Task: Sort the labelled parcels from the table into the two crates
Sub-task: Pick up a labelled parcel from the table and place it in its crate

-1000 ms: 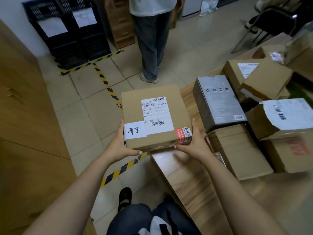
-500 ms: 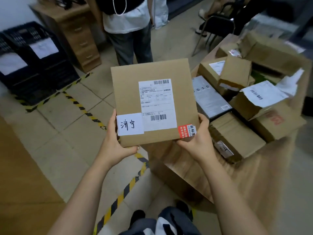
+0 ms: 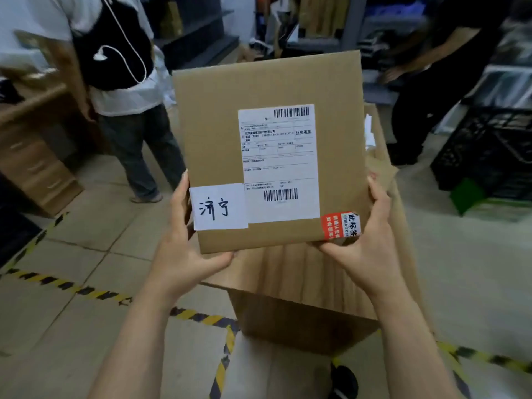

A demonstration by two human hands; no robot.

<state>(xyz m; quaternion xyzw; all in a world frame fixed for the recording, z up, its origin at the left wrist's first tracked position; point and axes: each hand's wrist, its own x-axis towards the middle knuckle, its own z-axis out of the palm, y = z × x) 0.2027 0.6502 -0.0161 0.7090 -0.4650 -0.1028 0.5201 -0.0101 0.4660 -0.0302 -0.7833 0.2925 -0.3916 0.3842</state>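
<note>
A tiled floor (image 3: 72,283) striped with yellow-black tape (image 3: 95,293) surrounds a wooden table (image 3: 302,283). A blurred black crate (image 3: 489,151) stands at right, perhaps on the floor. Above the table's end, the cardboard parcel (image 3: 218,125) is held upright, with the left hand (image 3: 184,254) and right hand (image 3: 365,246) gripping its lower corners.

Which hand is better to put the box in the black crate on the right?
Right, probably. The right hand holds the parcel at its lower right corner, on the side nearer the black crate. The left hand holds the lower left corner, farther away.
</note>
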